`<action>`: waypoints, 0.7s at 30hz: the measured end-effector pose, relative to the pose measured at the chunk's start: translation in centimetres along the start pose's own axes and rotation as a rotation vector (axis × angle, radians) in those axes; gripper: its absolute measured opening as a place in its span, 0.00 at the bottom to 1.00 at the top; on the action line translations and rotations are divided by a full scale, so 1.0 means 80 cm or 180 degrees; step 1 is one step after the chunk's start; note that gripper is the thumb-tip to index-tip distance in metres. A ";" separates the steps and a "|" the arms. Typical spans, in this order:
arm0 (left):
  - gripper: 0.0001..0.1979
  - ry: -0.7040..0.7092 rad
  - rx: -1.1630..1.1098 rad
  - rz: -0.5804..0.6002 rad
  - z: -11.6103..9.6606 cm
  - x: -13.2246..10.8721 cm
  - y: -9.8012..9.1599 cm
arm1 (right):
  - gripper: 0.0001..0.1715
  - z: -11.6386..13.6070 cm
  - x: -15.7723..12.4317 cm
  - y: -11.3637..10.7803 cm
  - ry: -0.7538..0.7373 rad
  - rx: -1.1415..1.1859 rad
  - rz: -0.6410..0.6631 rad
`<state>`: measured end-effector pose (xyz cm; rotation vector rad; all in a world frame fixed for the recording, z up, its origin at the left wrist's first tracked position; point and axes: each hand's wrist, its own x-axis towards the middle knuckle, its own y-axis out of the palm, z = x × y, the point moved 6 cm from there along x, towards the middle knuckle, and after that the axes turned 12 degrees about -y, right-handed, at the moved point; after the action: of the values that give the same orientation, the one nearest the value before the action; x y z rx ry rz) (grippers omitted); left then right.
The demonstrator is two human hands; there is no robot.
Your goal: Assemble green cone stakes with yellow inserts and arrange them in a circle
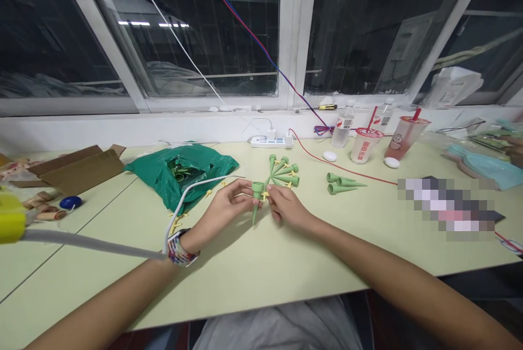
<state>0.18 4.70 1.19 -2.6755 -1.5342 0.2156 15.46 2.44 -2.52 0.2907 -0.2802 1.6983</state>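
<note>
holding up a green plastic spike [256,203] between both hands, just above the pale green table [261,284], its point aimed down and slightly tilted. left hand [229,203] is curled, fingers closed around the spike's wide collar. right hand [286,208] comes in from the other side, thumb and finger nearly closed on a small yellow plastic fitting [265,195] at the collar's edge; the pinch looks firm, though the fingers partly hide the fitting. a woven wristband [180,249] sits on the left wrist, with a white cable [175,213] arching over the forearm.

just beyond the hands, a fan of green spikes with yellow fittings [284,173] lies on the table, tips pointing outward. three more green cones [339,183] lie apart to the right. loose yellow fittings [175,223] are scattered beside a crumpled green plastic bag [180,175]. farther left lies a flattened cardboard box [77,170]. along the window wall stand a white power strip [269,142], a clear plastic bottle [342,126], and two lidded drink cups [366,145] [404,137] with red straws.
</note>
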 end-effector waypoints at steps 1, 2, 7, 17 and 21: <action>0.21 -0.0039 -0.0023 -0.0008 0.002 0.000 -0.001 | 0.24 0.002 0.000 0.001 -0.0004 0.0034 0.0072; 0.21 -0.0069 -0.0098 -0.0001 0.003 -0.001 -0.002 | 0.22 0.005 -0.001 0.002 -0.0046 0.0021 0.0123; 0.25 -0.0206 -0.0668 0.0169 0.009 -0.001 0.002 | 0.13 0.019 -0.006 0.004 -0.0404 -0.0322 0.0113; 0.27 -0.0270 -0.0761 0.0220 0.002 -0.006 0.000 | 0.14 0.027 -0.009 0.004 -0.0656 -0.0130 -0.0071; 0.26 -0.0210 -0.0851 0.0150 0.004 -0.006 0.001 | 0.21 0.018 -0.007 0.001 -0.0353 0.0195 -0.0090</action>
<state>-0.06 4.21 0.91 -2.9376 -1.6252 0.1080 15.49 1.41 -1.33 0.4334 -0.3048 1.6674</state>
